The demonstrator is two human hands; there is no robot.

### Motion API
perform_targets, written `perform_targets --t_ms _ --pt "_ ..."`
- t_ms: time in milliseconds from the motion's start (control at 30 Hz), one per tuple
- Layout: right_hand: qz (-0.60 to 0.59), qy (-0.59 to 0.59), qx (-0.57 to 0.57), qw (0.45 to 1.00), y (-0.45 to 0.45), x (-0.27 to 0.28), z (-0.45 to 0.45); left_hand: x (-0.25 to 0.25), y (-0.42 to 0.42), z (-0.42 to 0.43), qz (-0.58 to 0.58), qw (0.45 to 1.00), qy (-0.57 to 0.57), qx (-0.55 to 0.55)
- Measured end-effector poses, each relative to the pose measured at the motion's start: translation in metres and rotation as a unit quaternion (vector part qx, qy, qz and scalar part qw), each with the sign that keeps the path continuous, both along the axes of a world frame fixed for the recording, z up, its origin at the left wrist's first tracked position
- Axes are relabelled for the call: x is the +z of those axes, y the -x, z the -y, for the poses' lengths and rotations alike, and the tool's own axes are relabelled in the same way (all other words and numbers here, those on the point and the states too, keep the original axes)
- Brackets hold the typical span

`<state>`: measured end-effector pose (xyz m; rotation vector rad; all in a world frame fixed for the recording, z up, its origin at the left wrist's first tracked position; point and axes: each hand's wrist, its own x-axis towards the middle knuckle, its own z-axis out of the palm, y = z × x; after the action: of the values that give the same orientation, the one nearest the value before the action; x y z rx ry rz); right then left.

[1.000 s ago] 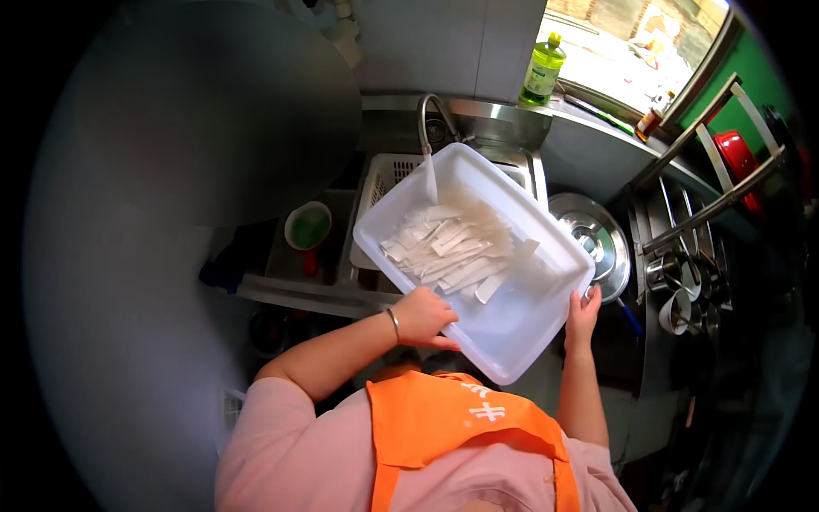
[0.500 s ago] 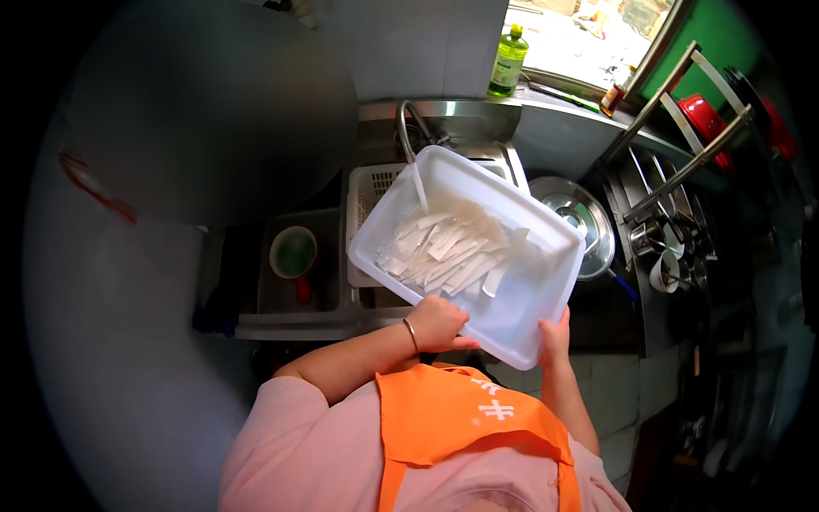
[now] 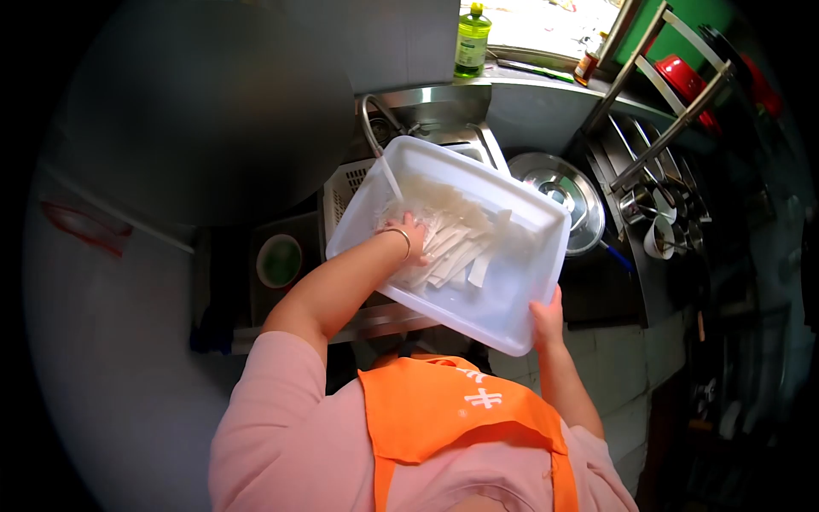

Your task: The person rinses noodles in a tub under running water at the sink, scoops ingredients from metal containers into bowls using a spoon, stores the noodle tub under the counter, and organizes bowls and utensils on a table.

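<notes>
Flat white strips (image 3: 458,247) lie piled in a big rectangular white plastic tub (image 3: 503,317) held over the stainless-steel sink (image 3: 495,152), under a curved metal tap (image 3: 368,119) w/ water (image 3: 390,181) running in. L hand (image 3: 411,239) rests on the strips, fingers spread a bit; R hand (image 3: 548,317) pinches the tub's near R rim btwn thumb & fingers. White slotted plastic basket (image 3: 344,189) is partly hidden behind the tub.

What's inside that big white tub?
The tub holds pale strips, with water running in. The left hand covers some; what lies under it or the strips can't be seen.
</notes>
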<state>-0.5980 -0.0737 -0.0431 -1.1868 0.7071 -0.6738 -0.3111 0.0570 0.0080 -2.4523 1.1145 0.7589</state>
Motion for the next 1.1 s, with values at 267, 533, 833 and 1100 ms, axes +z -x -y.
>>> perform_targets --t_ms 267,533,833,1100 --pt "-0.018 0.02 -0.016 0.999 -0.004 -0.006 0.014 -0.013 0.037 0.046 -0.016 0.998 -0.005 -0.053" --pt "-0.031 0.026 -0.023 0.999 -0.004 -0.008 0.013 -0.027 0.062 0.054 0.001 0.981 0.039 -0.189" --pt "-0.029 0.043 -0.024 0.998 -0.001 -0.008 0.013 -0.021 0.026 0.044 0.039 0.985 0.016 -0.17" --pt "-0.044 0.036 -0.023 0.998 -0.002 0.002 0.023 -0.003 0.044 0.06 0.082 0.899 0.325 -0.28"
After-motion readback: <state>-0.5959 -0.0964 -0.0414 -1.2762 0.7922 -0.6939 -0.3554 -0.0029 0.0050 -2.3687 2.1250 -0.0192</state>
